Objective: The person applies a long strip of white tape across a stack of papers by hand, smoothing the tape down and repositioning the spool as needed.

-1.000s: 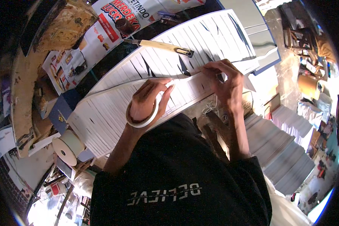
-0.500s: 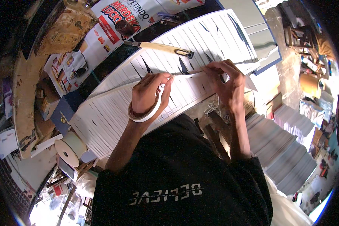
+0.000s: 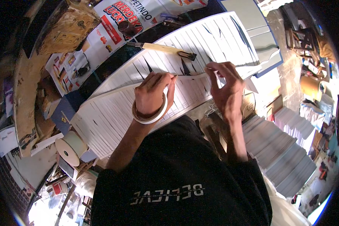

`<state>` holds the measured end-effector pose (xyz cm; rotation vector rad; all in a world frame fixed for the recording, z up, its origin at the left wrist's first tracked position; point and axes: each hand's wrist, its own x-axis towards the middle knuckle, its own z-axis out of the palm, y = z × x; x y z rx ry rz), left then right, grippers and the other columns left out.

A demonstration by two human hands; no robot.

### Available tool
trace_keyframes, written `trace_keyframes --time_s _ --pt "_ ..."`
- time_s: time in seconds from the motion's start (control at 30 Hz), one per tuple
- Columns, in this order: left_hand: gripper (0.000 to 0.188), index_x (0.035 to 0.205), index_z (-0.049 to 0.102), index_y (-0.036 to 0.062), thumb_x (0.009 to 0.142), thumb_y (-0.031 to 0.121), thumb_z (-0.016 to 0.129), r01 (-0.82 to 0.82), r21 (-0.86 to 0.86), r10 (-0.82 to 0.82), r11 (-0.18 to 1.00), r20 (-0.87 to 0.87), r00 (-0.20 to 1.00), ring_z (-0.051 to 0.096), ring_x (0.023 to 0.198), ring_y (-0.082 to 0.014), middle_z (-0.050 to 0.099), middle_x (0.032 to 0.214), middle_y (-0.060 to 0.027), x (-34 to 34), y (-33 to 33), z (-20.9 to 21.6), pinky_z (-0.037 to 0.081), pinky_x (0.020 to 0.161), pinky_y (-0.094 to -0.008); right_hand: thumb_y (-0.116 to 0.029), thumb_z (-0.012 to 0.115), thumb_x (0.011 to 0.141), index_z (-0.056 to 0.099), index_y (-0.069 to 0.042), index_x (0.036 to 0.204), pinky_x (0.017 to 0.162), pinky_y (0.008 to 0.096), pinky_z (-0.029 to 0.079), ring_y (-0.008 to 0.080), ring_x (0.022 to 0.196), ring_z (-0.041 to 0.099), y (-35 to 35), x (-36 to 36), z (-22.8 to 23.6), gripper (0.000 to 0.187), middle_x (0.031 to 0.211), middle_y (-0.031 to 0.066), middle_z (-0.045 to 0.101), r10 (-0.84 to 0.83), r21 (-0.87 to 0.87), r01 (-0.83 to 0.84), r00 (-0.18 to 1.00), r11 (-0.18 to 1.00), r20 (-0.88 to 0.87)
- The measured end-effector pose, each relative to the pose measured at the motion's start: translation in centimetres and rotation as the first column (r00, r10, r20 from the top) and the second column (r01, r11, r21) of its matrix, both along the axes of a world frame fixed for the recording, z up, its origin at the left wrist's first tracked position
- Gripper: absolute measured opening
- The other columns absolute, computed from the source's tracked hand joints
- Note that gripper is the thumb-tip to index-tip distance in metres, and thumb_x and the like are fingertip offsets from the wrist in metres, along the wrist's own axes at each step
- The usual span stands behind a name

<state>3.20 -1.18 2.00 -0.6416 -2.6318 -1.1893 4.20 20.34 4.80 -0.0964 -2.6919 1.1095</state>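
Note:
Rows of white paper book blocks, packed side by side with narrow dark gaps, stretch across the bench in front of me. My left hand is closed, thumb and finger pinching the raised edge of white paper between the near and far rows. A white tape roll hangs round my left wrist. My right hand has its thumb and index finger together above the same edge; what is between them is too small to make out. Beyond my hands, a knife with a pale wooden handle lies across the far row.
At the left stand a wide spool of pale tape and a dark blue box. A printed banner sheet covers the far bench. Tall paper stacks stand at my right, and a grey board with blue edges lies far right.
My right hand has shifted slightly right, its fingertips lifting away from the paper edge. My left hand has moved a little right, still pinching. The whole view has shifted slightly.

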Motion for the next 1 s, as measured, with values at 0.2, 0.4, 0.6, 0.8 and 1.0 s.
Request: trace_keyframes --time_s 0.2,0.4,0.6,0.8,1.0 --pt "0.015 0.092 0.07 0.0042 0.084 0.003 0.082 -0.016 -0.047 0.016 0.999 0.01 1.0 0.073 0.083 -0.028 0.076 0.095 -0.0113 -0.1 -0.6 0.1 0.058 0.077 -0.0374 0.01 0.077 0.081 0.077 -0.001 0.107 0.079 0.034 0.059 0.0224 0.091 0.075 -2.5 0.1 -1.1 0.029 0.096 0.0129 0.076 0.138 -0.272 -0.111 0.987 0.956 0.081" --pt "0.023 0.106 0.078 0.0022 0.085 0.008 0.086 -0.076 0.071 0.068 0.995 0.101 0.993 0.077 0.098 -0.0255 0.078 0.11 -0.0153 1.3 -1.8 0.8 0.061 0.088 -0.035 0.009 0.077 0.08 0.08 -0.003 0.103 0.08 0.0318 0.057 0.0201 0.086 0.073 -0.6 -0.5 -0.2 0.026 0.094 0.0108 0.076 0.188 -0.189 -0.163 0.974 0.968 0.123" --pt "0.014 0.098 0.073 -0.0014 0.088 0.001 0.083 -0.059 0.163 0.032 0.985 0.162 0.986 0.077 0.092 -0.0218 0.079 0.107 -0.0163 0.8 -3.3 -0.1 0.061 0.08 -0.0329 0.002 0.08 0.083 0.08 -0.004 0.102 0.08 0.0316 0.057 0.0196 0.086 0.074 -0.3 -0.7 0.1 0.021 0.095 0.0107 0.077 0.174 -0.142 -0.152 0.971 0.978 0.165" --pt "0.017 0.088 0.068 -0.0021 0.083 -0.003 0.084 -0.071 0.164 0.056 0.984 0.092 0.994 0.078 0.089 -0.0274 0.077 0.101 -0.0169 0.2 -2.4 -0.1 0.062 0.072 -0.0324 0.002 0.081 0.082 0.08 -0.003 0.102 0.08 0.0312 0.057 0.0192 0.086 0.074 -0.4 -0.7 -0.2 0.021 0.095 0.011 0.077 0.187 -0.139 -0.168 0.972 0.976 0.142" --pt "0.019 0.086 0.067 0.0011 0.083 -0.001 0.086 -0.09 0.131 0.086 0.987 0.036 0.996 0.078 0.09 -0.0221 0.079 0.102 -0.0129 0.4 -2.2 -0.6 0.062 0.076 -0.0308 0.004 0.079 0.083 0.081 -0.003 0.102 0.08 0.0326 0.058 0.0194 0.086 0.074 -0.8 -0.5 0.2 0.02 0.095 0.012 0.078 0.16 -0.163 -0.135 0.975 0.977 0.153"
